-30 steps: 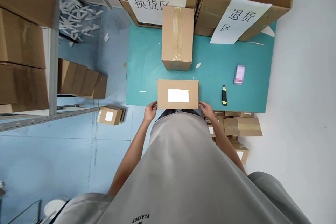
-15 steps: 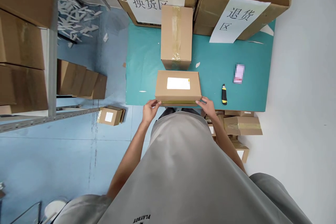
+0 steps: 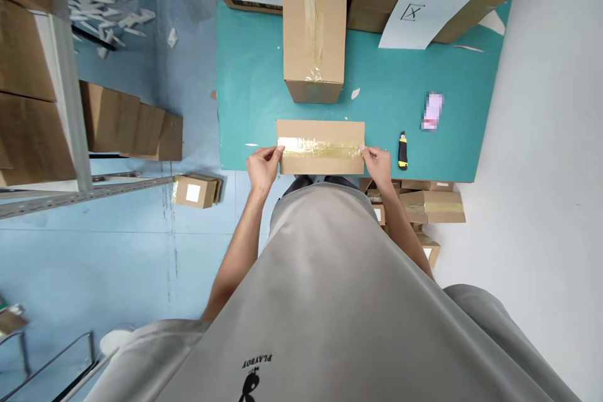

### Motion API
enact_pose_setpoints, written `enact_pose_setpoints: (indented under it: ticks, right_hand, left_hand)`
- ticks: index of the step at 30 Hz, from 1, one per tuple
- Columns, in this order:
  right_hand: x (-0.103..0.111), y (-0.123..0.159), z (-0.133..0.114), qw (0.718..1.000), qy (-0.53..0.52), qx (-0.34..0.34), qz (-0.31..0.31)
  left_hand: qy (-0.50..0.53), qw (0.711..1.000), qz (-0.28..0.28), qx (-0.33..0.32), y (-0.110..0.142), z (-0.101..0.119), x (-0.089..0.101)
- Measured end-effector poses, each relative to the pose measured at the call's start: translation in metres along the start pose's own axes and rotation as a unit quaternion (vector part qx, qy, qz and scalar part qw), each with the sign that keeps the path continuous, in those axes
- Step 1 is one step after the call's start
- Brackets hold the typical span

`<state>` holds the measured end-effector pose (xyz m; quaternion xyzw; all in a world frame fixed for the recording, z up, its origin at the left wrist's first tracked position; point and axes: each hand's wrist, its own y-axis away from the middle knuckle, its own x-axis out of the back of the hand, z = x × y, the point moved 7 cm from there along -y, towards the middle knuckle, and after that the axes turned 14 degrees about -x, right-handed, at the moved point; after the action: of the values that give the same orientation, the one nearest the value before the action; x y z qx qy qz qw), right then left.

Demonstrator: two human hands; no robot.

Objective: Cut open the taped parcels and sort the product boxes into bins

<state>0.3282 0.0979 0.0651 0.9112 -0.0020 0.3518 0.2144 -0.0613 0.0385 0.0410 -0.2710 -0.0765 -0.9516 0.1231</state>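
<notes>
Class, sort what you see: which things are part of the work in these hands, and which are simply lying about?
In hand:
small taped box, held at its ends
left hand
right hand

Apparently just lying about, untouched:
larger taped box
black-and-yellow cutter, possibly a tool for the work
blurred pink item

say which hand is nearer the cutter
Right. The right hand is just left of the cutter, at the right end of the near box; the left hand is farther left, at its other end.
</notes>
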Motion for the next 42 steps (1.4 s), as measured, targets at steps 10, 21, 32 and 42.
enact_pose_setpoints:
  ticks: [10,21,32,42]
  right_hand:
    - [-0.029,-0.012,0.053,0.984,-0.142,-0.087,-0.061]
    - [-0.065,0.004,0.088,0.962,-0.159,-0.106,-0.196]
    - [-0.034,-0.011,0.035,0.976,-0.167,-0.029,-0.137]
    - [-0.066,-0.052,0.040,0.991,-0.037,-0.059,-0.117]
  left_hand:
    - [0.126,0.989,-0.011,0.073,0.007,-0.052,-0.027]
    - [0.110,0.980,-0.141,0.089,0.031,-0.060,-0.056]
    - [0.120,0.988,-0.069,0.068,0.000,-0.029,-0.023]
    - [0.037,0.987,-0.065,0.145,-0.018,-0.056,-0.041]
